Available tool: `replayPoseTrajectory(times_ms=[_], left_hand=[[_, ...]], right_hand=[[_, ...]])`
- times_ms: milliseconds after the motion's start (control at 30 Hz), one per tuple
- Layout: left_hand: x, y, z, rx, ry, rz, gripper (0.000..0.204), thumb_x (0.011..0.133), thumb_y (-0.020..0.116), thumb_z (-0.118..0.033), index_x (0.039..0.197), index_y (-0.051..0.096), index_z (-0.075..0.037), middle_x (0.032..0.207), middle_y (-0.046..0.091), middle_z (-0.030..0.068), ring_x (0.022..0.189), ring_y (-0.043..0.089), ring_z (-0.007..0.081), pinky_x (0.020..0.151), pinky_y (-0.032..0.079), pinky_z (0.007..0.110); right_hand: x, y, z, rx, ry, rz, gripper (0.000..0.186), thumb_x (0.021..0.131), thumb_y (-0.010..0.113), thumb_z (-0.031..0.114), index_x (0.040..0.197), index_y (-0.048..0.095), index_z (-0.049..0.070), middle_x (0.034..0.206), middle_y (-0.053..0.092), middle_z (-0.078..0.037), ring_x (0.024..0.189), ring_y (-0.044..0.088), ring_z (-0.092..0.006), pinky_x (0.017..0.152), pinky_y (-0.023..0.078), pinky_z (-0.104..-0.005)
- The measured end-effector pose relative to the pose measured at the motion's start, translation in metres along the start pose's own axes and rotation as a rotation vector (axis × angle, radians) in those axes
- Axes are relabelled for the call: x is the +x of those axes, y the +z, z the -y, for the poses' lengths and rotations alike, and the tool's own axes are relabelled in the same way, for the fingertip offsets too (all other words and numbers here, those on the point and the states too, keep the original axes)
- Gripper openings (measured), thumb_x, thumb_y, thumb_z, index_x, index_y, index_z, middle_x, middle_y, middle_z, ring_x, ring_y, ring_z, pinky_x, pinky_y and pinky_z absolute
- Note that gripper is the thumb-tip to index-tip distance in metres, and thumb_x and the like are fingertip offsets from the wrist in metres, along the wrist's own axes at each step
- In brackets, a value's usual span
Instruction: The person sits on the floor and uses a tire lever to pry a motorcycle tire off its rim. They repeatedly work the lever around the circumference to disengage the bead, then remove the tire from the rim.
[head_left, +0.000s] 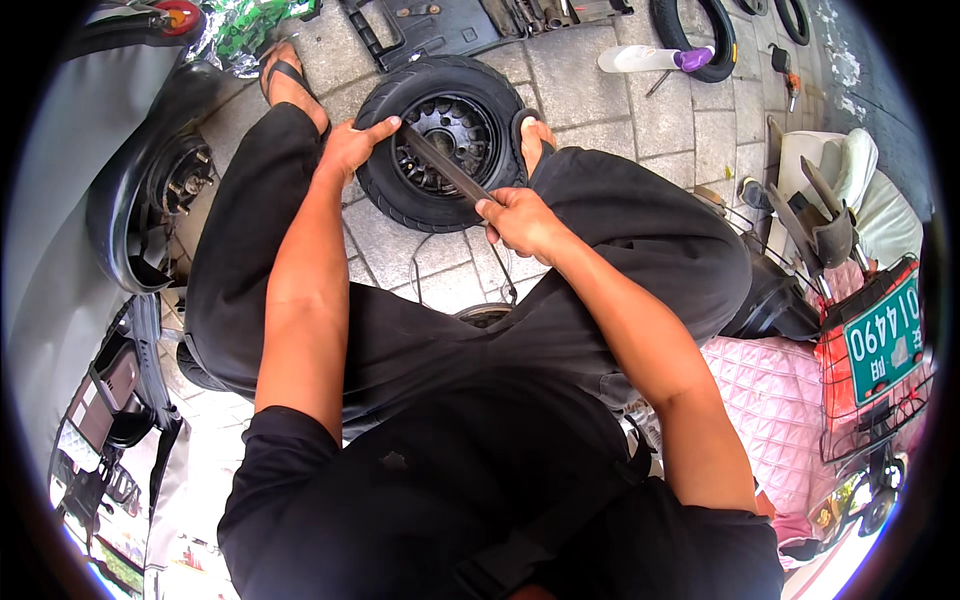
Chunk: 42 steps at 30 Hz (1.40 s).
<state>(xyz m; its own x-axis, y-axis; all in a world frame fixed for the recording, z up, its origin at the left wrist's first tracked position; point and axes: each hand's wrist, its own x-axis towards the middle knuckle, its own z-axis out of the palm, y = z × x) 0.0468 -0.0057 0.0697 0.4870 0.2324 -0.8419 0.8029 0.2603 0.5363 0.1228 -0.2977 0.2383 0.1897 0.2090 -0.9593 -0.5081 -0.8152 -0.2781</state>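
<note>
A small black tyre on a dark wheel rim (441, 134) lies flat on the paving between my feet. Across the rim, slanting from upper left to lower right, runs a long flat metal tyre lever (445, 165). Its far end meets the tyre's inner edge at the upper left. My right hand (522, 222) is closed round the lever's near end, over the lower right of the tyre. My left hand (352, 146) grips the tyre's left side, thumb on the sidewall near the lever's tip. Its other fingers are partly hidden.
An open black tool case (430, 32) lies beyond the wheel. At the upper right are a loose tyre (722, 40) and a white bottle with a purple top (650, 58). A scooter with another wheel (180, 175) stands left; a pink quilted cover (765, 400) is right.
</note>
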Motion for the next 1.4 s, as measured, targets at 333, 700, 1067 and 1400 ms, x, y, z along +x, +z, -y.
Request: replayPoseTrajectory(times_ms=[333, 700, 1067, 1400], left_hand=[[-0.007, 0.001, -0.009, -0.016, 0.015, -0.005, 0.069, 0.089, 0.092, -0.038, 0.135, 0.068, 0.007, 0.124, 0.077, 0.0198, 0.103, 0.077, 0.0283, 0.091, 0.063, 0.039], [-0.002, -0.002, -0.006, -0.044, 0.051, 0.013, 0.062, 0.086, 0.095, -0.037, 0.126, 0.074, 0.005, 0.116, 0.079, 0.016, 0.095, 0.078, 0.0228, 0.086, 0.063, 0.036], [0.013, -0.01, 0.006, -0.044, 0.087, 0.021, 0.071, 0.083, 0.097, -0.037, 0.129, 0.071, 0.009, 0.117, 0.079, 0.0177, 0.098, 0.078, 0.023, 0.088, 0.063, 0.037], [0.012, -0.012, 0.001, -0.034, 0.079, 0.018, 0.07, 0.079, 0.097, -0.044, 0.121, 0.074, 0.007, 0.114, 0.08, 0.016, 0.095, 0.077, 0.0214, 0.088, 0.061, 0.035]], right_hand=[[-0.039, -0.005, 0.101, -0.191, 0.042, 0.101, 0.026, 0.105, 0.052, 0.017, 0.098, 0.062, -0.006, 0.07, 0.06, -0.008, 0.044, 0.049, -0.0169, 0.042, 0.038, -0.036], [-0.041, 0.002, 0.112, -0.18, -0.013, 0.044, 0.028, 0.1, 0.055, 0.018, 0.103, 0.068, -0.007, 0.069, 0.064, -0.013, 0.053, 0.062, -0.0207, 0.051, 0.047, -0.0392], [-0.034, 0.028, 0.107, -0.646, -1.206, -0.807, 0.008, 0.09, 0.083, 0.008, 0.097, 0.082, 0.006, 0.07, 0.07, -0.005, 0.073, 0.07, -0.0246, 0.086, 0.053, -0.0388], [0.031, 0.058, 0.213, -0.071, -1.361, -0.582, 0.03, 0.101, 0.076, 0.02, 0.08, 0.073, -0.001, 0.062, 0.066, -0.001, 0.054, 0.059, -0.0057, 0.051, 0.047, -0.0281]])
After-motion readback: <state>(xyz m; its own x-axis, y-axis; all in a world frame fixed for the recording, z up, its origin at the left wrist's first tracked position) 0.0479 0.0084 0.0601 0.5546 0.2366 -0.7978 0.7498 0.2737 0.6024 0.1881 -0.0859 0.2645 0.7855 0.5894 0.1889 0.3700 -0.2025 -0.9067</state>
